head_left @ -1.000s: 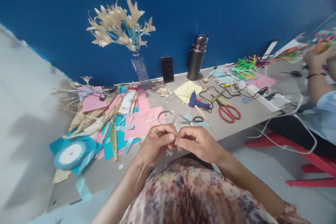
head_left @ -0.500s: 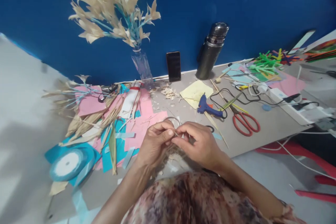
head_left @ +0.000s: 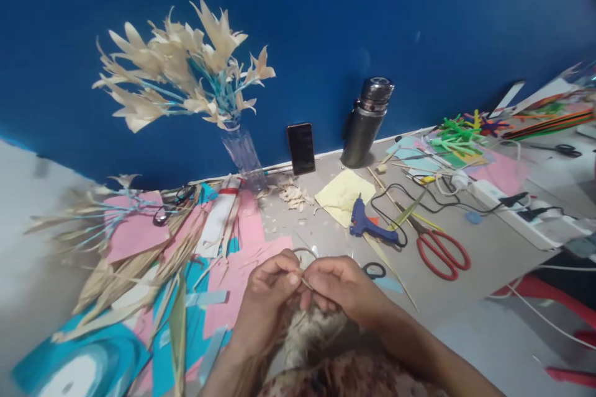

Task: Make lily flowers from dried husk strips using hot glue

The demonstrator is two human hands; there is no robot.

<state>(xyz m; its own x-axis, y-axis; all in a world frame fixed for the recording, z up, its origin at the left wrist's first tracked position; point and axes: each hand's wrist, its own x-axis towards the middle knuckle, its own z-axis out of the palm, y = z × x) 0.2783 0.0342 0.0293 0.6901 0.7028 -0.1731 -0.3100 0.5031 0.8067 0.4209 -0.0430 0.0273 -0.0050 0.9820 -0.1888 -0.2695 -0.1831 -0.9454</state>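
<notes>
My left hand [head_left: 272, 285] and my right hand [head_left: 342, 288] meet low in the middle of the view, over the near edge of the table. Both are closed, the fingertips pinched together around a thin pale strip [head_left: 306, 283] of which only a little shows. Below them, partly hidden by the hands, is a bundle of pale dried fibre [head_left: 305, 338]. Just behind the fingertips curves a thin dark loop [head_left: 305, 250]. Pink paper sheets [head_left: 254, 258] lie left of my left hand. Right of my right hand are a black scissor handle [head_left: 374, 270] and a blue glue gun [head_left: 367, 223].
Red-handled scissors [head_left: 442, 251] and a power strip [head_left: 516, 214] lie right. At the wall stand a flask [head_left: 367, 124], a phone [head_left: 301, 149] and a clear vase [head_left: 243, 155] of pale husk flowers [head_left: 172, 74]. Dried husks [head_left: 112, 279] and a blue ribbon roll [head_left: 79, 372] lie left.
The camera view has tilted upward, so the table things appear lower. Both hands stay together, pinching; the fingers have shifted slightly, and more of the pale fibre bundle shows below them.
</notes>
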